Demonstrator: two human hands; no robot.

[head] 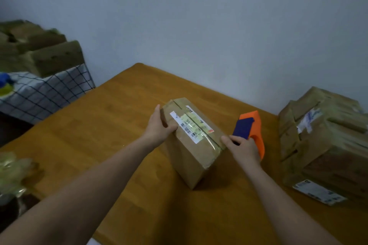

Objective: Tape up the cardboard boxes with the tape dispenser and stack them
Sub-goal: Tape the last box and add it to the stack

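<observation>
on box (191, 141): barcode label (190, 124), txt illegible

Light is dim and even, giving the wall (219, 16) a bluish-grey cast and leaving only a soft shadow on the table (111, 121) beside the lower edge of the cardboard box (191, 151). A faint sheen lies on the clear tape (201, 127) along the box top. The whole frame is soft, and wide-angle stretch smears the box pile (39, 51) at upper left and the box stack (322, 141) at far right.
</observation>
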